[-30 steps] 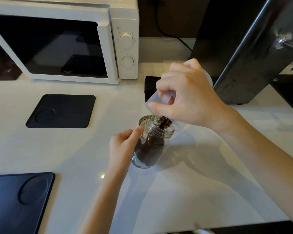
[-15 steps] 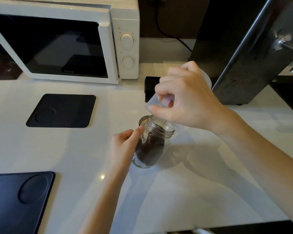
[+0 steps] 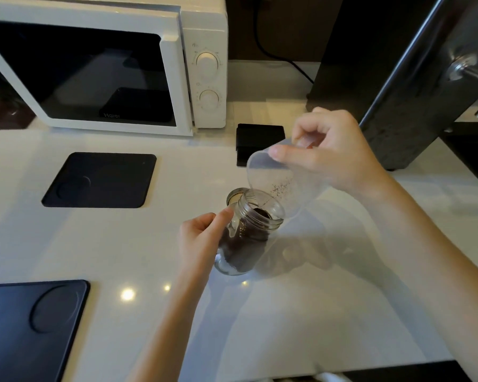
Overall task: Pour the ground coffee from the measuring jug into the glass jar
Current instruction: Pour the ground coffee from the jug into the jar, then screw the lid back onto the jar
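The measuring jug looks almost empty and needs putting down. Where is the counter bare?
Bare counter spreads in front of the glass jar, under the right hand holding the measuring jug. Another patch lies between the square black mat and the left hand. Around the jar it's crowded.

Tilted measuring jug point(image 3: 282, 183) above coffee-filled glass jar point(image 3: 249, 235)

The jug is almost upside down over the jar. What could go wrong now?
1. The measuring jug has specks of coffee stuck inside, and part of its mouth hangs past the glass jar, so a shake might drop grounds on the white counter.
2. The jar looks tilted, steadied only by the left hand. A bump from the jug in the right hand might tip it.
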`<state>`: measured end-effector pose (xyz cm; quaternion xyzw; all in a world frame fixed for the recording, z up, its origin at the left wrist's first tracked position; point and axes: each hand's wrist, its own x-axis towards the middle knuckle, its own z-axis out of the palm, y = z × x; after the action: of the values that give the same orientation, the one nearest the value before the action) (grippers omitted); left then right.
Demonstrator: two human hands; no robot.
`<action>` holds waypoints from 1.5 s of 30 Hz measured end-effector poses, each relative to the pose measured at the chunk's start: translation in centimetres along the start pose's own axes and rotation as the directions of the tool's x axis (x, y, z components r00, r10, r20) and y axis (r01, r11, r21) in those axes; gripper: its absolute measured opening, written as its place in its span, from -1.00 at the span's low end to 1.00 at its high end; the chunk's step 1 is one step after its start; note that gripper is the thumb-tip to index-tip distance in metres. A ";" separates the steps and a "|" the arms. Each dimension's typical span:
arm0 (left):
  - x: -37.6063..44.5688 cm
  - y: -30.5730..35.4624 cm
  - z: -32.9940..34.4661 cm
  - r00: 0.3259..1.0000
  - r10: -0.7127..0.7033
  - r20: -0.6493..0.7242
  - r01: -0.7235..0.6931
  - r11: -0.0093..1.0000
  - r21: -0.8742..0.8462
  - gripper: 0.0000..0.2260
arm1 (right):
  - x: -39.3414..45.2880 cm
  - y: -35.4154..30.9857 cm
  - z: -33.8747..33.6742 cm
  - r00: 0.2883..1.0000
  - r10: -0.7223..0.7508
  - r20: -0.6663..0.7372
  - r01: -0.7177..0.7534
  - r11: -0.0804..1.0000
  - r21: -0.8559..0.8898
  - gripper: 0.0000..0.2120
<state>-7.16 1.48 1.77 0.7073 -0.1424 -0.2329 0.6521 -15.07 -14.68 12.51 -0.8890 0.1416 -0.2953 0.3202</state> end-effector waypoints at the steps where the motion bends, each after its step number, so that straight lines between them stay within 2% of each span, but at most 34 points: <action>1: 0.1 -0.1 -0.1 1.000 0.003 -0.006 -0.003 1.000 0.001 -0.53 | -0.2 0.6 -0.1 0.998 0.057 -0.001 -0.057 0.992 0.115 -0.63; 4: 0.3 -0.4 -0.2 1.000 -0.002 -0.026 0.002 1.000 0.013 -0.62 | -1.1 2.3 -0.2 0.965 0.251 -0.073 -0.202 0.893 0.402 -0.62; 6: 0.5 -0.7 -0.4 0.999 -0.015 -0.049 0.015 1.000 0.008 -0.63 | -1.8 3.3 0.0 0.912 0.387 -0.138 -0.262 0.805 0.532 -0.61; 9: 0.7 -0.9 -0.5 0.995 -0.048 -0.083 0.045 0.998 -0.031 -0.58 | -3.3 5.2 0.4 0.793 0.588 -0.160 -0.339 0.643 0.686 -0.63; 13: 0.8 -1.8 -0.9 0.987 -0.097 -0.132 0.078 0.987 -0.139 -0.65 | -6.3 7.0 1.8 0.611 0.787 -0.081 -0.364 0.371 0.855 -0.77; 15: 0.7 -2.3 -1.0 0.987 -0.093 -0.130 0.070 0.983 -0.171 -0.72 | -8.0 7.6 2.9 0.528 0.848 -0.032 -0.334 0.243 0.911 -0.72; 18: 0.6 -2.6 -1.1 0.991 -0.079 -0.112 0.055 0.977 -0.207 -0.70 | -9.6 7.5 4.4 0.492 0.870 0.006 -0.303 0.165 0.938 -0.69; 23: 0.7 -3.1 -1.5 0.993 -0.068 -0.099 0.046 0.976 -0.211 -0.71 | -10.7 7.2 5.5 0.480 0.877 0.036 -0.297 0.123 0.947 -0.82; 27: 0.7 -3.5 -1.6 0.995 -0.062 -0.079 0.044 0.977 -0.207 -0.70 | -10.7 7.3 5.8 0.472 0.881 0.024 -0.326 0.149 0.934 -0.86; 31: 0.8 -3.7 -1.9 0.997 -0.032 -0.073 0.017 0.979 -0.205 -0.69 | -10.8 7.4 5.8 0.483 0.875 -0.023 -0.378 0.232 0.896 -0.87; 35: 0.8 -3.6 -1.8 0.997 -0.026 -0.071 0.011 0.980 -0.196 -0.73 | -11.1 7.7 5.4 0.527 0.844 -0.099 -0.391 0.344 0.854 -0.59; 37: 0.8 -3.6 -1.8 0.996 -0.033 -0.083 0.016 0.980 -0.198 -0.74 | -11.1 7.8 4.9 0.564 0.813 -0.145 -0.466 0.458 0.757 -0.57; 40: 0.8 -3.8 -1.8 0.993 -0.031 -0.110 0.011 0.983 -0.181 -0.72 | -10.9 8.0 3.8 0.681 0.715 -0.161 -0.544 0.640 0.542 -0.66; 42: 0.8 -4.0 -1.9 0.994 -0.007 -0.114 -0.011 0.988 -0.157 -0.75 | -10.6 8.3 3.1 0.750 0.641 -0.164 -0.534 0.733 0.423 -0.71; 45: 0.4 -4.5 -2.5 0.987 0.133 -0.092 -0.139 0.989 -0.056 -0.73 | -9.2 8.4 1.7 0.826 0.529 -0.193 -0.461 0.833 0.306 -0.74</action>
<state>-6.05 3.90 -2.59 0.6847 -0.1542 -0.1610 0.6939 -21.81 -16.13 1.95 -0.7255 0.3734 -0.3348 0.4713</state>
